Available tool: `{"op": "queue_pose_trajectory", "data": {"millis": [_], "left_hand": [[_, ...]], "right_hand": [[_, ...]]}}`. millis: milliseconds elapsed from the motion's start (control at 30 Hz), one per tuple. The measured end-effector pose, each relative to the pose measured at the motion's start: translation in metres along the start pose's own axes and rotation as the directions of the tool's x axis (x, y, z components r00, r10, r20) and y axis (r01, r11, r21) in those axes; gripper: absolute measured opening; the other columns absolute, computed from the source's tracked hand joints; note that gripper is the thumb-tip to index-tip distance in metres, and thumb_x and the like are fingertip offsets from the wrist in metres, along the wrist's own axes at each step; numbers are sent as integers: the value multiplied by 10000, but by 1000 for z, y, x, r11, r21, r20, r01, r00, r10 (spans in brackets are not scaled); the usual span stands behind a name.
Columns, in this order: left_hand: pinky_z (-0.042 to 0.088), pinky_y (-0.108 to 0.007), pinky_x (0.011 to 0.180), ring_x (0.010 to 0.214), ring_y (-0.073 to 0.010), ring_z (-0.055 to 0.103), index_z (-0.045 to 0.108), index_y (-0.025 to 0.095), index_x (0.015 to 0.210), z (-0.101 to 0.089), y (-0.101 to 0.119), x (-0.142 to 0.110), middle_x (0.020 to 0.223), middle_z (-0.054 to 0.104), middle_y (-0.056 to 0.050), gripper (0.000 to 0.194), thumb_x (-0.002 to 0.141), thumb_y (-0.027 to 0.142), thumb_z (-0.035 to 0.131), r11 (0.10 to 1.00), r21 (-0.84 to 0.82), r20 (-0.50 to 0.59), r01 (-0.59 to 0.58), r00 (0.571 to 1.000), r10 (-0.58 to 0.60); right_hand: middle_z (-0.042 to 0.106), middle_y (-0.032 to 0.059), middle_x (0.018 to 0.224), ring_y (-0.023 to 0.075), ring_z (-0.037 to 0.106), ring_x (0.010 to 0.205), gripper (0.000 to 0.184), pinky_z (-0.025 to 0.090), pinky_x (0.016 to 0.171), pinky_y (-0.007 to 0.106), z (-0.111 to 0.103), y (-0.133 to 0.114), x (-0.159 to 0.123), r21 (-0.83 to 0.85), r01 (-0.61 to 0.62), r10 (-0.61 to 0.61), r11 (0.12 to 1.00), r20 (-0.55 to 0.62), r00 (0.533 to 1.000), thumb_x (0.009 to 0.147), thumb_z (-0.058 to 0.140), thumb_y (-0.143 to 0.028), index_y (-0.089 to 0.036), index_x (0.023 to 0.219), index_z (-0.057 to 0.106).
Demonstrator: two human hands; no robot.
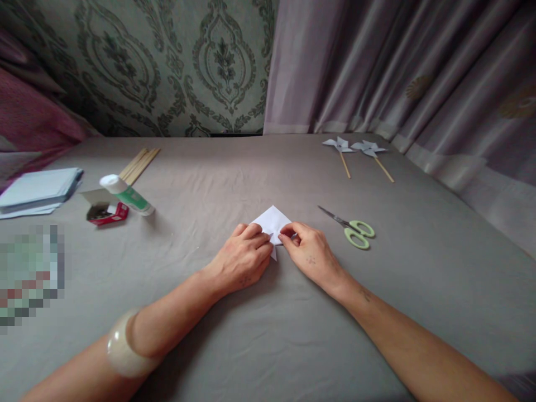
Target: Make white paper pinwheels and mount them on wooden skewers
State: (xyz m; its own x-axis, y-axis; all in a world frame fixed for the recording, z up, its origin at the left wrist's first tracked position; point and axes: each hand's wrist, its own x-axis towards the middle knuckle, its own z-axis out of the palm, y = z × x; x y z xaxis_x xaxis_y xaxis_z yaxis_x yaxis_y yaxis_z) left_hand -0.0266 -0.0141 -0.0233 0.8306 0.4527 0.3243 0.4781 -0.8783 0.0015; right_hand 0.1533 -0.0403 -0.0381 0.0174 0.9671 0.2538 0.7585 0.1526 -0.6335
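A folded white paper (274,220) lies on the grey sheet (268,335) in the middle. My left hand (243,258) rests on its near left part, fingers curled and pressed down on it. My right hand (307,252) pinches the paper's near right edge between thumb and fingers. The lower half of the paper is hidden under both hands.
Green-handled scissors (354,229) lie right of my hands. Two paper pinwheels (355,148) on sticks lie at the back right. On the left are a glue bottle (128,195), a small red box (106,212), wooden sticks (140,163) and a paper stack (39,190).
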Motion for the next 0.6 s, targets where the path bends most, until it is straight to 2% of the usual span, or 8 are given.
{"op": "queue_pose_trajectory", "data": {"millis": [600], "left_hand": [[342,-368,781,913,-222,498,646,156,997,4,1,0,930,671,-69,215,886,207,469,1000,-13,48,13,999,-12]], "right_hand": [[666,29,810,139,574,694,86,409,663,256,2,-1,3,-36,17,-16,999,29,999,837,562,-165,-184,819,645]]}}
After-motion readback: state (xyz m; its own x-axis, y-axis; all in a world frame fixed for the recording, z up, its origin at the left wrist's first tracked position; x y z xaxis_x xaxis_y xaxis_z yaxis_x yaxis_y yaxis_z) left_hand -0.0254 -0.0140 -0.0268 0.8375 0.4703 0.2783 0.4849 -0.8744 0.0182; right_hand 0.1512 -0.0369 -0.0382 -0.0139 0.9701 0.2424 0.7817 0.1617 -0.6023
